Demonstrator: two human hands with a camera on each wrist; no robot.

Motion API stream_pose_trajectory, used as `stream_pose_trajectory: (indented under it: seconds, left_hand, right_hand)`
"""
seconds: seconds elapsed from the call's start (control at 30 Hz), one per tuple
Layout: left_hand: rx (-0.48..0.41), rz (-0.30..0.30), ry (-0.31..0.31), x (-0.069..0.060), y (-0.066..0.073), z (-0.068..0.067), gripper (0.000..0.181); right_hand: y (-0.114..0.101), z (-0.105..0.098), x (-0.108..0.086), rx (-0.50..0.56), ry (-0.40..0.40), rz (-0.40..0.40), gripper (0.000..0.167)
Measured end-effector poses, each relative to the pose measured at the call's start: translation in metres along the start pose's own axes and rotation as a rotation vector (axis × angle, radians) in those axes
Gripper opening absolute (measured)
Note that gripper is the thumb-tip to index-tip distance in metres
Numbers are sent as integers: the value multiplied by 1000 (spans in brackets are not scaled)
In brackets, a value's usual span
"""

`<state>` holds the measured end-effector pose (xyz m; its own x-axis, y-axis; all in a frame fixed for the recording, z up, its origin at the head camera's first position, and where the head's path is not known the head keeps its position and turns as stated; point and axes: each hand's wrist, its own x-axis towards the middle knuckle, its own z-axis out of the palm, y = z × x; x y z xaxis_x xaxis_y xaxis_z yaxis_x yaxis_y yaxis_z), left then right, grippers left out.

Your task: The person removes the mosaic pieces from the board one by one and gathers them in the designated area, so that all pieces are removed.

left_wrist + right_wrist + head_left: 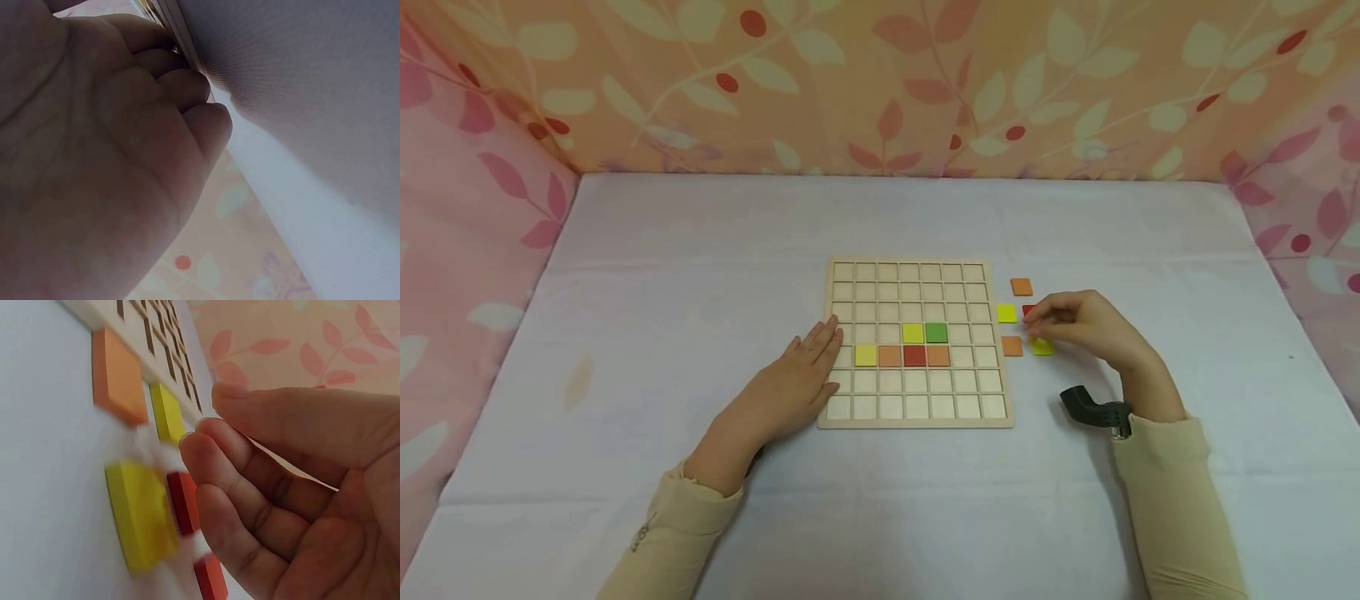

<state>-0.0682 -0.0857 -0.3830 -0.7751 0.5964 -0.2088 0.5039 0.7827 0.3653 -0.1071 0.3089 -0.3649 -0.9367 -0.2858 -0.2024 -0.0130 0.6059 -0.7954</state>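
Only in the head view: green tile (936, 333) in wooden board (916, 382).

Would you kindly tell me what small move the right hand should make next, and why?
The right hand might best dip and pinch the small red square tile: in the head view its fingertips partly cover that tile, and no tile shows in its grip. The left hand rests at the left edge of the pale wooden grid board, many cells of which are bare.
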Motion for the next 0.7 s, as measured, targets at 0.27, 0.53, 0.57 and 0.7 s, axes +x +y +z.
stream_pose_trajectory:
  seconds: [0.27, 0.53, 0.57, 0.7]
  left_hand:
    - [-7, -3, 2, -1, 1, -1, 65]
    - [-7, 8, 6, -1, 0, -1, 65]
    - [-5, 9, 6, -1, 0, -1, 65]
    - [-6, 10, 7, -1, 0, -1, 65]
  right_hand:
    - [-19, 17, 16, 70, -61, -54, 19]
    - [-35, 33, 36, 63, -109, -78, 14]
    - [-36, 35, 38, 56, -112, -82, 14]
    - [-43, 42, 44, 53, -134, -97, 13]
